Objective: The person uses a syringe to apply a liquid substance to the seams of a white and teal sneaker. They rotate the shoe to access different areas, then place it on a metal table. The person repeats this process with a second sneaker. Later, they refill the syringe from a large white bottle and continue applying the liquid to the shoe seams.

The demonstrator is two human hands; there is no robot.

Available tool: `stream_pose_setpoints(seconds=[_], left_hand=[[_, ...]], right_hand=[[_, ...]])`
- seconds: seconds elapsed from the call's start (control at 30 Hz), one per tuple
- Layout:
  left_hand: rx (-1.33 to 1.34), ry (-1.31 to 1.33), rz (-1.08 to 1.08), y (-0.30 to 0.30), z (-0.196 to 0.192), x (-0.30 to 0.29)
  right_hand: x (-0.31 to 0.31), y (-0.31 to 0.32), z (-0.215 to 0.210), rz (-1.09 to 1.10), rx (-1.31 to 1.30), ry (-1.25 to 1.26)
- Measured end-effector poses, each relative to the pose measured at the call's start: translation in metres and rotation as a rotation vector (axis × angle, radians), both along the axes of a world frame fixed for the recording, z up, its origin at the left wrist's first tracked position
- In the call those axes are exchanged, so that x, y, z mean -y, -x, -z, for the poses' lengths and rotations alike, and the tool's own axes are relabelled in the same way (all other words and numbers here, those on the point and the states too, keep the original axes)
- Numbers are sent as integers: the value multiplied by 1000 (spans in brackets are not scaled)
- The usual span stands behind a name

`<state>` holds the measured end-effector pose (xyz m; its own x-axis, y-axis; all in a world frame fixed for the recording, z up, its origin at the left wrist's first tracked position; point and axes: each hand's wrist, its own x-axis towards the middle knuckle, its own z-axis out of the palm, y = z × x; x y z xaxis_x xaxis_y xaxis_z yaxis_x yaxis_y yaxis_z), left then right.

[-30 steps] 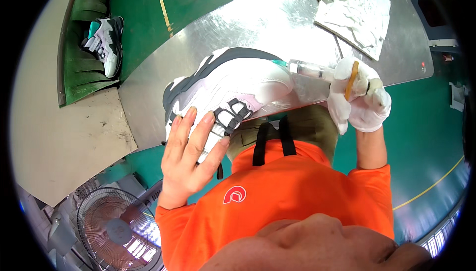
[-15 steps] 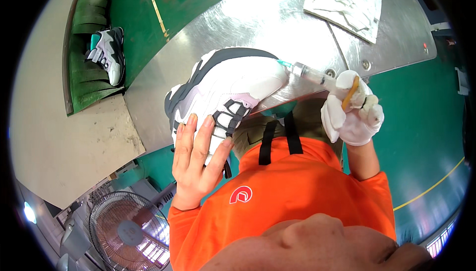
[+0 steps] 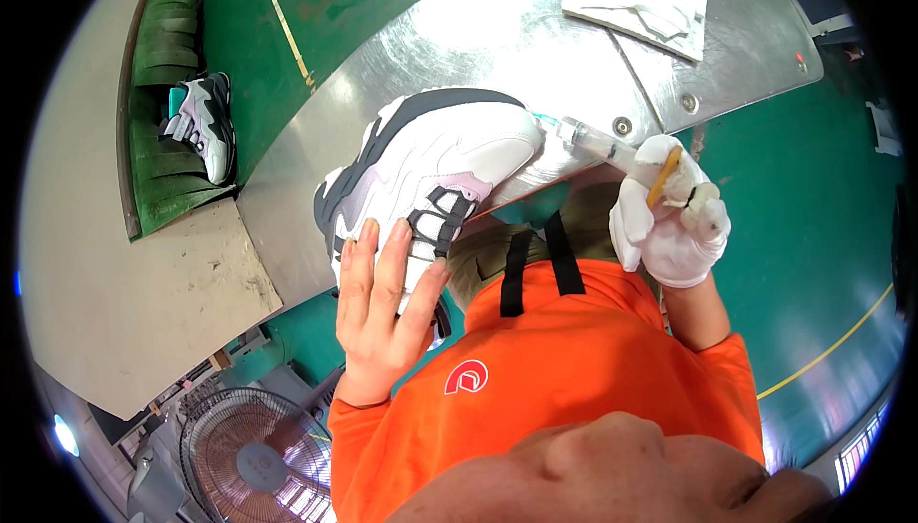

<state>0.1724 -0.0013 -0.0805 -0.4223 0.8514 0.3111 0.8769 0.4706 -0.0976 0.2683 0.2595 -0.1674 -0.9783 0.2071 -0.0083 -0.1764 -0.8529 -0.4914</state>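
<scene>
The bare left hand lies flat, fingers spread, on the white, grey and pink sneaker at the near edge of the metal table. The white-gloved right hand grips a clear plastic syringe, tip touching the sneaker's toe.

A steel table stands on a green floor crossed by yellow lines; left of the table runs a green belt carrying a shoe; a beige slab lies below the belt; a fan sits under the slab.
</scene>
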Motion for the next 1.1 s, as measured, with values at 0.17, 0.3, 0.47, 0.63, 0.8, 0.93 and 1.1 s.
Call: stream_pose_setpoints(seconds=[0.17, 0.3, 0.47, 0.63, 0.8, 0.93, 1.1], left_hand=[[-5, -9, 12, 5, 0, 0], [49, 1, -6, 8, -10, -4], [218, -23, 19, 28, -27, -4], [464, 31, 33, 67, -53, -20], [704, -36, -14, 98, -60, -24], [952, 13, -51, 125, -63, -24], [1089, 133, -80, 146, -75, -33]], right_hand=[[3, 2, -26, -2, 78, -81], [5, 1, -44, -46, 214, -243], [14, 3, -44, -45, 129, -403], [19, 14, -22, 13, 26, -483], [13, 24, -9, -17, -111, -619], [12, 26, 5, -86, -80, -669], [21, 37, 29, 101, -275, -824]])
